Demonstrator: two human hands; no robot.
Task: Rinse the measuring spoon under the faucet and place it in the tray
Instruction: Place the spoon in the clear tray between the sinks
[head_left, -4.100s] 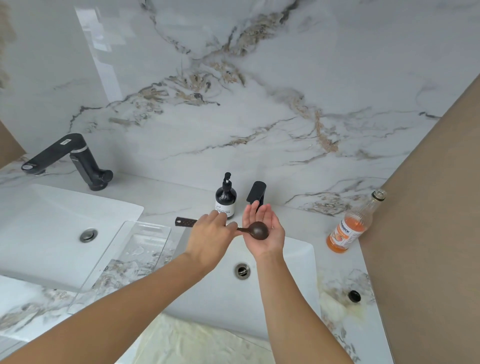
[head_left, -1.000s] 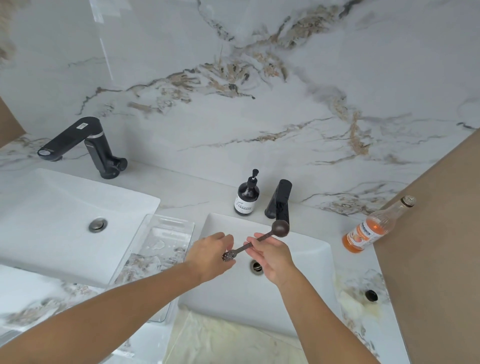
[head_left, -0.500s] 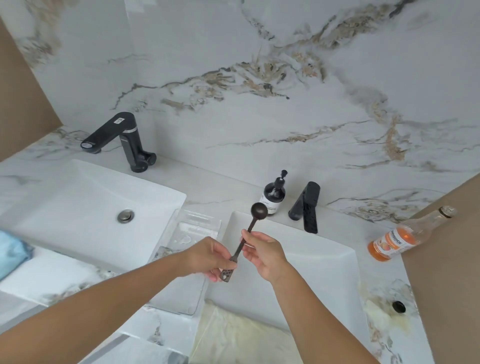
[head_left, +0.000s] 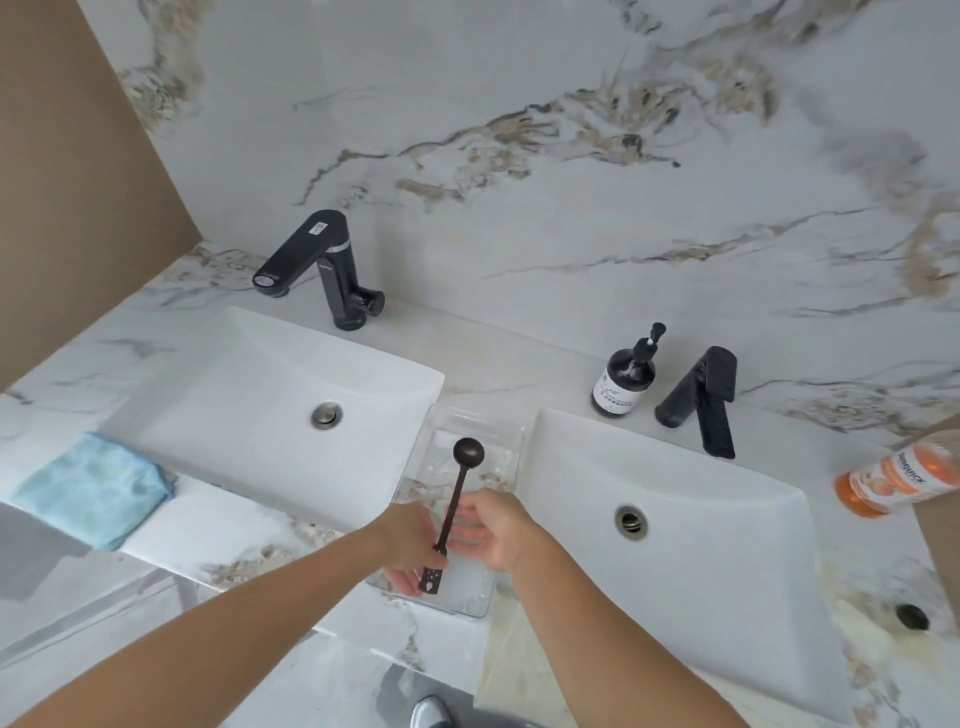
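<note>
The dark brown measuring spoon (head_left: 457, 493) is over the clear plastic tray (head_left: 511, 436), bowl end pointing away from me, flat handle end near me. My left hand (head_left: 410, 540) grips the handle's near part. My right hand (head_left: 493, 530) touches the handle from the right side, fingers curled against it. The tray lies on the counter between the two white sinks. Whether the spoon rests on the tray floor or hangs just above it is unclear. The black faucet (head_left: 698, 400) of the right sink (head_left: 727, 571) stands behind and to the right, with no water visible.
A dark soap pump bottle (head_left: 623, 384) stands left of the right faucet. An orange drink bottle (head_left: 893, 478) lies at the far right. The left sink (head_left: 249, 395) has its own black faucet (head_left: 322, 265). A blue cloth (head_left: 93, 488) lies at the left counter edge.
Both hands carried the spoon leftward from over the right sink to over the tray and lowered it. The camera view swung left, bringing the blue cloth into sight.
</note>
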